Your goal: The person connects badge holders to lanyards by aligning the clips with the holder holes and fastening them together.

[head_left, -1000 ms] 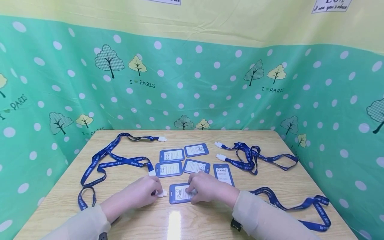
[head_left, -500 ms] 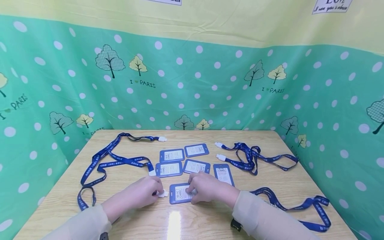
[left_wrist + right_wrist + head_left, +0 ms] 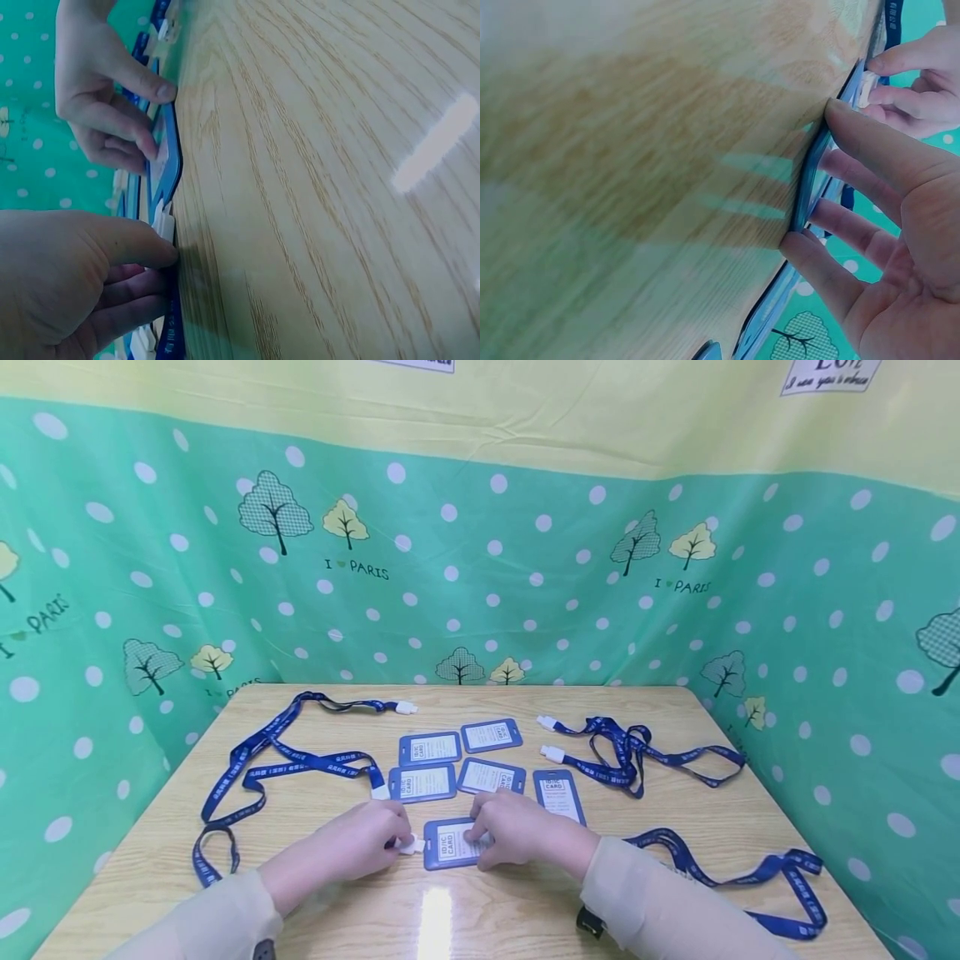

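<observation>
My left hand pinches the white plastic clip of a blue printed lanyard. The clip's tip meets the slotted left end of a blue ID card holder lying flat on the table. Whether the tip passes through the slot cannot be told. My right hand grips that holder by its right part, thumb at the near edge and fingertips on its face. In the left wrist view the clip lines up with the holder. From the right wrist, the holder shows between thumb and fingers.
Several other card holders lie just beyond the hands, one to the right. Blue lanyards spread over the left side, and others over the right. A further lanyard lies near the right edge of the wooden table.
My left hand has moved slightly right, bringing the white clip from a small gap up to the card holder's slotted end. My right hand and the holder have stayed in place.
</observation>
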`<state>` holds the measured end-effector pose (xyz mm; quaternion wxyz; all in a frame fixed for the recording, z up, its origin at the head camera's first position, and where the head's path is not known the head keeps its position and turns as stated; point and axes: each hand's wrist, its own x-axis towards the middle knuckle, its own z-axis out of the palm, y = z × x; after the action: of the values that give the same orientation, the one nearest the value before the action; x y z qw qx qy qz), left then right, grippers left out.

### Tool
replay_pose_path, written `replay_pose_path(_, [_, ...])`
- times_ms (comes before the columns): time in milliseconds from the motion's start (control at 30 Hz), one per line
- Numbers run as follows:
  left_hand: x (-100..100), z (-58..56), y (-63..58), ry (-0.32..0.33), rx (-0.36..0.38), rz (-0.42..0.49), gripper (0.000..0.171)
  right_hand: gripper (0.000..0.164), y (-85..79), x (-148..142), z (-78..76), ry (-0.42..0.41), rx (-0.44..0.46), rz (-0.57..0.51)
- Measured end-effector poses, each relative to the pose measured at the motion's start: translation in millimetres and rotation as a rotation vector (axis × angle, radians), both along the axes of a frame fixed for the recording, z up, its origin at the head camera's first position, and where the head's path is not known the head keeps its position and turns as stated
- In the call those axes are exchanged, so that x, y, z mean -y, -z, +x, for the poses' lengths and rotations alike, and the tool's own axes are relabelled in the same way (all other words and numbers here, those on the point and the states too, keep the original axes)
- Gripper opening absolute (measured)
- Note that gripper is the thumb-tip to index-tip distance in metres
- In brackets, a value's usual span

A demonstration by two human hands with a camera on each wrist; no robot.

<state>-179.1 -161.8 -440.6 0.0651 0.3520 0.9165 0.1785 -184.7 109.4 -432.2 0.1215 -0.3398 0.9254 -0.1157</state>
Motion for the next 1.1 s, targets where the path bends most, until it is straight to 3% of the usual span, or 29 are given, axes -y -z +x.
replay_pose_path(333, [-0.3, -2.0, 0.3, 0.008, 0.020, 0.004, 0.010, 0.039, -1.7, 1.5, -1.6, -0.008, 0.005, 0.004])
replay_pose_path(1100, [-3.4, -3.6, 0.6, 0.039, 0.019, 0.018, 0.010, 0.037, -5.5, 2.3, -3.1, -0.004, 0.027, -0.009])
